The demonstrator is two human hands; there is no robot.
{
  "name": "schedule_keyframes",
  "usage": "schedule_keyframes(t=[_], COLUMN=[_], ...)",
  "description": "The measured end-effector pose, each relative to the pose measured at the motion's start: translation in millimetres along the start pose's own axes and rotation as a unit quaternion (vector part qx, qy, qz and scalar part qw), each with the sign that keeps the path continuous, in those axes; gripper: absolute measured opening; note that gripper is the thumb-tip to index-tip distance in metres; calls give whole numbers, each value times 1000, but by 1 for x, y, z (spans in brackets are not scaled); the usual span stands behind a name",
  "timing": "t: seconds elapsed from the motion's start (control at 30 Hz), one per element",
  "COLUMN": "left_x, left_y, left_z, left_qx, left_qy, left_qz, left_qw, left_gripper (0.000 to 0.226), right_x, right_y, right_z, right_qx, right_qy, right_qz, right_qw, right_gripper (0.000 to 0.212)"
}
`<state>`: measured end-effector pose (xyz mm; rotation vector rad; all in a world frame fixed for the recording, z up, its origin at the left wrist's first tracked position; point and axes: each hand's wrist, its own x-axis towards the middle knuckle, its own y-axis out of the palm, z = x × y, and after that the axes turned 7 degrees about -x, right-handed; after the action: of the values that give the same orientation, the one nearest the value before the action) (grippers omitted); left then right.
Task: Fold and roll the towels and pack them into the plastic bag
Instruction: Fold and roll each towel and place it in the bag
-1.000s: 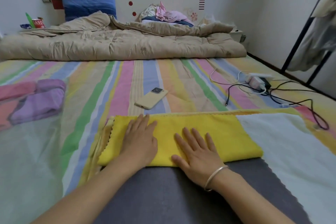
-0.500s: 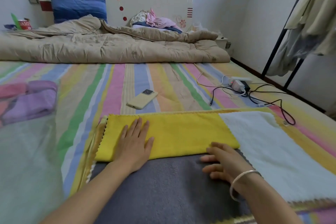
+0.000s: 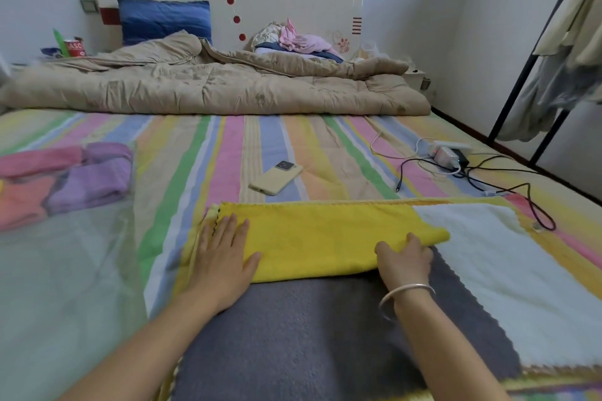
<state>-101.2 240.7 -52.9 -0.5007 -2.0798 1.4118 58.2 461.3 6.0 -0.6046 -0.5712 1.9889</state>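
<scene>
Bottom centre of the frame: a grey towel point(image 3: 309, 342) lies spread flat on the striped sheet point(image 3: 228, 146), both forearms reaching over it.

Left hand point(image 3: 224, 257): flat, fingers straight and slightly spread, pressing down on the left end of the yellow towel point(image 3: 319, 231).

Right hand point(image 3: 405, 259): fingers curled around the right end of the yellow towel, gripping it. A silver bangle point(image 3: 404, 295) sits on that wrist.

The yellow towel is folded into a long band across the centre of the frame, lying over the far edge of the grey towel. A white towel point(image 3: 521, 270) lies flat just right of both.

Left of frame: a clear plastic bag point(image 3: 65, 286) lies flat on the sheet; rolled pink and purple towels point(image 3: 91, 179) sit inside at its far end.

Beyond the yellow towel, centre: a phone point(image 3: 276, 177), face down. Right of it: a power strip point(image 3: 446, 153) with trailing cables.

Upper frame: a rumpled beige quilt point(image 3: 211, 88), then a blue pillow point(image 3: 163, 18) against the headboard point(image 3: 293, 0).
</scene>
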Motion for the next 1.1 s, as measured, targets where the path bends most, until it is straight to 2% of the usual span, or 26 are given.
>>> schedule_keyframes(t=[0.07,0.1,0.13,0.17,0.23,0.27,0.3,0.33,0.37,0.43,0.47,0.57,0.67,0.8,0.93,1.03,1.1], left_x=[-2,-2,1,5,15,19,21,23,24,27,28,32,33,34,39,40,38], left_y=[-6,-11,-18,-24,-36,-43,-48,-51,-54,-53,-52,-42,-33,-30,-30,-29,-31], left_z=[-10,-16,-20,-23,-18,-11,-2,6,12,17,17,18,22,12,13,19,17], left_qx=[-183,-295,-405,-513,-658,-694,-711,-715,-713,-695,-678,-623,-527,-460,-420,-408,-407], left_qy=[-6,-41,-103,-175,-315,-363,-391,-402,-402,-390,-383,-359,-324,-286,-260,-268,-272], left_qz=[-80,-102,-104,-91,-31,-2,27,51,75,107,113,92,54,-10,-40,-32,-28], left_qw=[980,949,903,835,683,622,584,570,569,594,617,689,784,840,868,872,871], left_gripper=[51,37,31,26,23,27,31,33,34,36,32,23,37,21,23,19,13], right_x=[-14,-22,-30,-38,-55,-65,-74,-81,-85,-89,-88,-81,-72,-49,-30,-18,-10], right_y=[10,18,29,40,59,68,77,84,92,98,98,90,81,77,80,89,96], right_z=[12,17,21,24,29,30,29,27,22,17,15,20,28,34,41,49,51], right_qx=[-132,-175,-206,-224,-246,-264,-282,-301,-323,-353,-339,-209,-118,-122,-202,-291,-366], right_qy=[-109,-183,-265,-341,-455,-496,-531,-559,-573,-579,-575,-540,-508,-507,-501,-466,-430], right_qz=[-47,-79,-113,-139,-109,-64,-20,15,45,91,122,224,208,135,80,73,85], right_qw=[984,964,935,902,849,825,799,773,751,729,735,784,827,842,838,832,821], right_gripper=[70,67,64,62,58,55,50,46,44,45,43,36,34,37,45,64,63])
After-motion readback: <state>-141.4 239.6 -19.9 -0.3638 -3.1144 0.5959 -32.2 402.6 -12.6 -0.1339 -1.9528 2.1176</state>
